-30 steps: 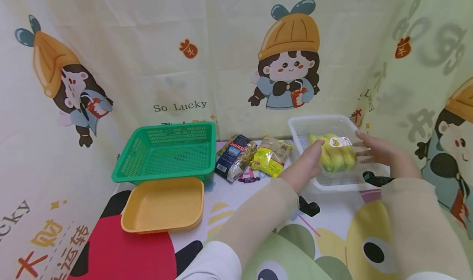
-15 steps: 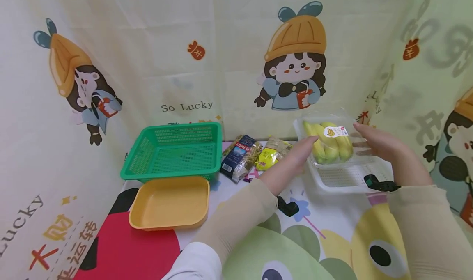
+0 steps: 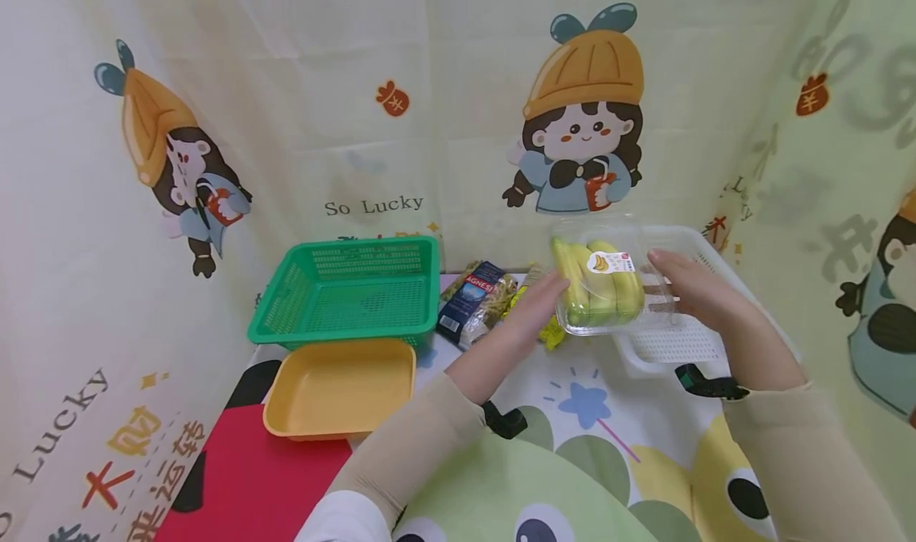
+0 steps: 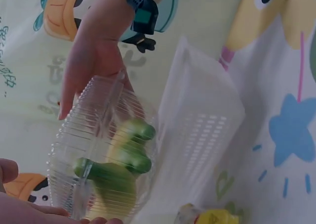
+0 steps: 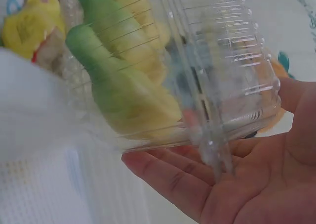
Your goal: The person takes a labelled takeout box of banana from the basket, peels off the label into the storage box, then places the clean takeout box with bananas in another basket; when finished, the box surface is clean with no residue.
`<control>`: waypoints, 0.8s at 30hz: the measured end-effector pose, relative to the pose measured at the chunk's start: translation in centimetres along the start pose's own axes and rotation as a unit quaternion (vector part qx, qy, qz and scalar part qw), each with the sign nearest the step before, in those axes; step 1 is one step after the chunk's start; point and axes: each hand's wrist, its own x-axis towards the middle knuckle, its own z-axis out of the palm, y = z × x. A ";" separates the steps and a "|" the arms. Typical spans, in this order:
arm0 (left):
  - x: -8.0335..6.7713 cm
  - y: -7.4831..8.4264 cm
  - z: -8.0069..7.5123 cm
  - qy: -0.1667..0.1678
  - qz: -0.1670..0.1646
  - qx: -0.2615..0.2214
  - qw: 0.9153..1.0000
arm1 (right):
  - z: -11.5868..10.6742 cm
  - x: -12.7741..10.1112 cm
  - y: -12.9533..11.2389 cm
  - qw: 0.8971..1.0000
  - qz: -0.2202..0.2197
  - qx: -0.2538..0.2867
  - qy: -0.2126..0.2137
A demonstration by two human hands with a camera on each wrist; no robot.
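Clamshell box (image 3: 608, 288): we see clear, ribbed, rounded plastic holding yellow-green bananas (image 3: 597, 292), raised above the surface between both hands, just left of the white basket (image 3: 704, 292).
Left hand (image 3: 533, 311): straight fingers press the box's left side.
Right hand (image 3: 697, 292): flat, fingers apart, palm against the box's right end.
White basket: perforated plastic, far right.
Green basket (image 3: 351, 296): rectangular mesh, far left; smooth yellow tray (image 3: 339, 387) lies nearer.
Packets: crinkly pasta bag (image 3: 475, 303) between the green basket and the box.
Head view only: a sticker on the lid.
Right wrist view only: green banana tips behind the ridges (image 5: 113, 80).
Left wrist view only: the basket's slotted floor (image 4: 202, 135).
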 end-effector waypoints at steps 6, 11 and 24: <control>-2.0 -1.3 -2.6 0.035 0.027 0.055 0.998 | 3.5 -0.1 -0.8 1.000 -0.009 -0.001 0.007; -3.6 -2.2 -4.2 0.065 0.032 0.081 0.994 | 6.2 -0.2 -0.9 1.000 -0.020 0.003 0.013; -6.5 -4.6 -7.3 0.079 0.032 0.045 0.995 | 11.7 -0.5 -1.7 0.998 -0.042 0.025 0.036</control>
